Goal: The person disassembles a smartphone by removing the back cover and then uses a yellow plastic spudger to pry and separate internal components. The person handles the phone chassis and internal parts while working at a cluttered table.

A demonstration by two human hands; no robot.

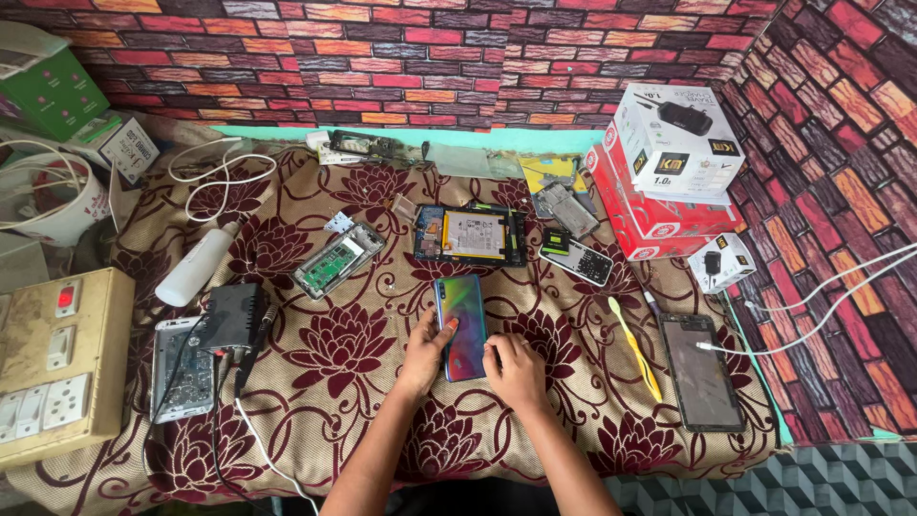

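While both forearms enter from the bottom edge of the frame, cut off below the elbows, the hands meet at a glossy blue-green iridescent phone back panel lying flat at the centre of the picture on a beige cloth with dark red flower print. The left hand rests against the panel's left edge, fingers bent with a fingertip laid on its surface; it presses rather than encloses. The right hand sits at the panel's lower right corner, fingers curled down so their tips are hidden; whether they pinch the edge or a small tool cannot be told.

Just above the panel lies an opened phone with its white battery exposed, and to the upper left a smaller opened handset with a green circuit board. A yellow plastic stick tool lies to the right, beside a dark phone screen with a white cable plugged in. At the left edge, a beige switchboard is partly cropped. Red and white cardboard boxes stack at the upper right.
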